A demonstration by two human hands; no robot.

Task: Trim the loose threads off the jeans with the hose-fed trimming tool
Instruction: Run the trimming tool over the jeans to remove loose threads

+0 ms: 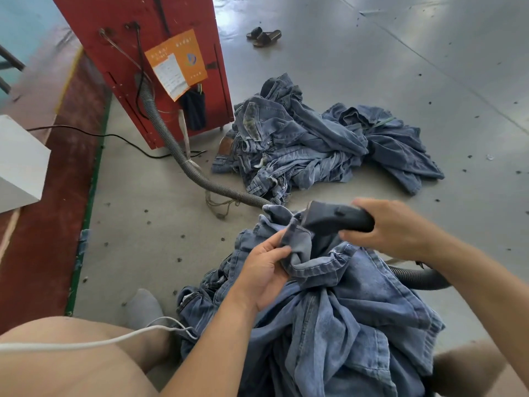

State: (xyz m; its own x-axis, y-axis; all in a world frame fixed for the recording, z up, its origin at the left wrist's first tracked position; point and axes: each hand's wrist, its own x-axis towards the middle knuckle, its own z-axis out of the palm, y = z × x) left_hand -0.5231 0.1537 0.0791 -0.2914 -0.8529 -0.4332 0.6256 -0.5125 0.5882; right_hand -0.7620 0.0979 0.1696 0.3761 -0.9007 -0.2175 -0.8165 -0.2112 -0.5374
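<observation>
Two hands, one trimming tool, one ribbed hose, two sandals far off. Jeans (329, 305) heaped near-centre in the lap: faded blue denim, crumpled, stitched hems showing. Left hand (264, 270) pinches a folded hem between thumb and fingers. Right hand (392, 224) wraps around the trimming tool (335, 219), dark matte plastic, flared nozzle touching the denim. Grey corrugated hose (177, 156) runs to the red cabinet (137, 35) far left. Second jeans pile (309, 141) on grey floor (372, 67); sandals (264, 35) beyond.

Faded blue denim jeans (343, 296) in lap, matching blue denim pile (300, 144) mid-frame; dark grey plastic trimming tool (337, 219), grey ribbed hose (183, 164), red metal cabinet (126, 30) bearing orange paper sheet (183, 53), pale grey floor (372, 53).
</observation>
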